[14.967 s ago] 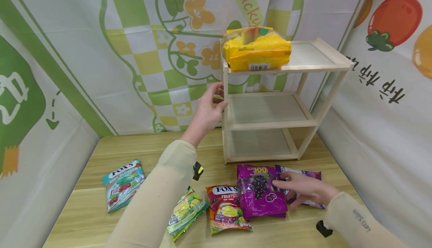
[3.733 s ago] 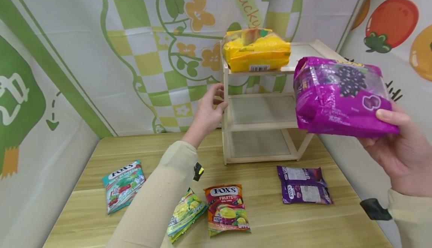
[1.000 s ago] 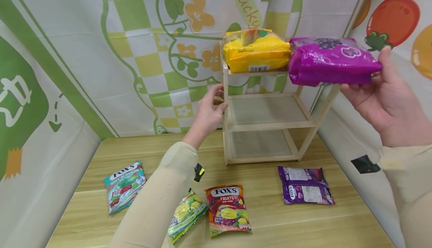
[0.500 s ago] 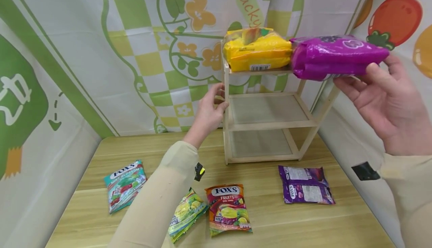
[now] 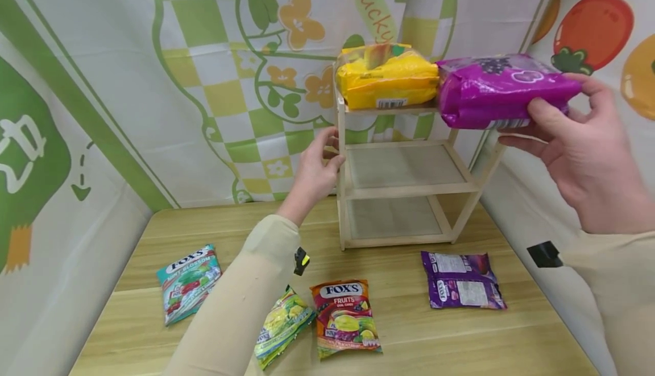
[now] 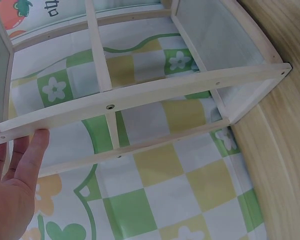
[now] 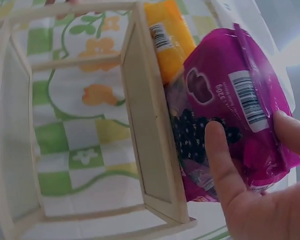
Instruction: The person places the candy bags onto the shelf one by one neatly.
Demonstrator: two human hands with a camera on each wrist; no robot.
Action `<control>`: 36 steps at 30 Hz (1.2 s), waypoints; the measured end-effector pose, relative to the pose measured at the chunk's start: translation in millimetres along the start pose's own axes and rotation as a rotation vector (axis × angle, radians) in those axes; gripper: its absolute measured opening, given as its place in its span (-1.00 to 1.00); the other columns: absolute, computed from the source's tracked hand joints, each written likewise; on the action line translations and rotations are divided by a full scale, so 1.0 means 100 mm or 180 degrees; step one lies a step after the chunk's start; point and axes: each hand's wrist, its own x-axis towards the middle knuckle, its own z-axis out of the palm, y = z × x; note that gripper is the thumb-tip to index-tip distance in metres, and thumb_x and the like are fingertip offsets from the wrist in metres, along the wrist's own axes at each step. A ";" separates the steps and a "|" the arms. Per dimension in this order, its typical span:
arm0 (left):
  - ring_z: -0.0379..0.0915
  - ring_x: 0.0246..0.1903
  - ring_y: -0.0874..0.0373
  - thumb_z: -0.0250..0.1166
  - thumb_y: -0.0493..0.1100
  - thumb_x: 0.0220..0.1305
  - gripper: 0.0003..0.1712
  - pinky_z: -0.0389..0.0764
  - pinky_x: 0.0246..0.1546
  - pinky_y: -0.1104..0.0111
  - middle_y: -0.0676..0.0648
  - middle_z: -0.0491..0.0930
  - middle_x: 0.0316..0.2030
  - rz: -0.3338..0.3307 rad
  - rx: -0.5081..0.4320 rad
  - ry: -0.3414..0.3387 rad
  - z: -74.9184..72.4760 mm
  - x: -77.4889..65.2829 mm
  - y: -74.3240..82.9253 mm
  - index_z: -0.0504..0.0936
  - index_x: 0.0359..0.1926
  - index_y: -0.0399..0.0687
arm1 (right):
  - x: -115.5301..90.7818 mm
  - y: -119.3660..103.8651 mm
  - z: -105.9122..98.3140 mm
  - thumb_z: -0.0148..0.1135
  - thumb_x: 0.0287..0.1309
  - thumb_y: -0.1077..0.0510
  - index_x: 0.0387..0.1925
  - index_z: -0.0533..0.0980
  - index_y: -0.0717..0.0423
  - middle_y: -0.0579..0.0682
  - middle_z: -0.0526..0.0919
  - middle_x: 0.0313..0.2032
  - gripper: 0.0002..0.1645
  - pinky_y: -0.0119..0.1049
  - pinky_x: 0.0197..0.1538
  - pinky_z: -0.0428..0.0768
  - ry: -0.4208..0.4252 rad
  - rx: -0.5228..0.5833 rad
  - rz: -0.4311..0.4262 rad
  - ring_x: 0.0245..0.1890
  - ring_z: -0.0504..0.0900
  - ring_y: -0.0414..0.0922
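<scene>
My right hand (image 5: 596, 148) holds a puffy purple candy bag (image 5: 491, 97) with grapes printed on it, thumb on its front and fingers under and behind its right end. The bag lies at the right of the top level of a small wooden shelf (image 5: 409, 192), against a yellow bag (image 5: 389, 83). In the right wrist view, the purple bag's barcode (image 7: 249, 100) side faces the hand. My left hand (image 5: 317, 165) grips the shelf's front left post, thumb in front. The left wrist view shows its fingers (image 6: 32, 155) at that post (image 6: 155, 92).
On the wooden table (image 5: 409, 336) lie a teal Fox's bag (image 5: 189, 282), a yellow-green bag (image 5: 284, 327) partly behind my left sleeve, an orange-red Fox's Fruits bag (image 5: 347, 319) and a dark purple Fox's bag (image 5: 463, 282). Printed cloth walls (image 5: 204, 80) stand behind and beside.
My right hand took the purple bag from the table, lifted it right of the shelf, then brought it to the top level. Lately its thumb moved onto the bag's front. My left hand stayed put.
</scene>
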 end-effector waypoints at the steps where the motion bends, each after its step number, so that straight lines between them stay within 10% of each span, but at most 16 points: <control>1: 0.60 -0.04 -0.08 0.19 -0.46 0.41 -0.52 0.73 -0.11 0.20 -0.15 0.56 0.01 -0.0011 -0.0006 -0.0001 0.00 0.00 0.00 0.42 0.28 -0.08 | 0.00 0.00 0.01 0.26 0.31 0.39 0.36 0.12 -0.14 0.09 0.44 0.28 -0.23 -0.08 -0.23 0.78 0.0042 -0.0163 -0.0034 -0.14 0.78 0.07; 11: 0.60 -0.05 -0.08 0.18 -0.46 0.41 -0.51 0.73 -0.13 0.20 -0.15 0.56 0.01 -0.0036 0.0030 -0.0015 -0.01 -0.01 0.02 0.42 0.29 -0.08 | 0.01 0.00 0.11 0.43 0.23 0.19 0.29 0.13 -0.14 -0.05 0.37 0.02 -0.21 -0.47 -0.37 0.71 0.0520 -0.1528 -0.0381 -0.28 0.69 -0.19; 19: 0.60 -0.06 -0.08 0.18 -0.45 0.42 -0.53 0.72 -0.12 0.19 -0.15 0.56 0.01 -0.0013 0.0024 0.0003 0.00 -0.01 0.01 0.42 0.28 -0.08 | 0.02 0.01 0.14 0.24 0.40 0.01 0.48 0.07 -0.29 -0.17 0.23 0.38 -0.22 -0.45 0.25 0.50 0.0791 -0.3326 -0.0589 0.26 0.34 -0.20; 26: 0.59 -0.07 -0.07 0.18 -0.45 0.42 -0.53 0.72 -0.13 0.19 -0.15 0.56 0.01 -0.0013 0.0010 -0.0011 0.00 -0.01 0.02 0.42 0.28 -0.09 | 0.01 0.02 0.15 0.27 0.40 0.11 0.45 0.28 0.02 -0.06 0.31 0.27 -0.33 -0.53 0.23 0.34 0.0715 -0.4176 -0.1472 0.26 0.30 -0.21; 36: 0.60 -0.06 -0.08 0.18 -0.45 0.41 -0.53 0.71 -0.11 0.19 -0.15 0.56 0.01 0.0006 -0.0004 -0.0011 0.00 0.00 0.01 0.42 0.28 -0.09 | 0.06 -0.01 0.12 0.36 0.26 0.32 0.24 0.52 0.22 0.36 0.48 0.20 -0.49 0.01 0.44 0.34 0.0100 -0.4583 -0.2884 0.32 0.36 0.26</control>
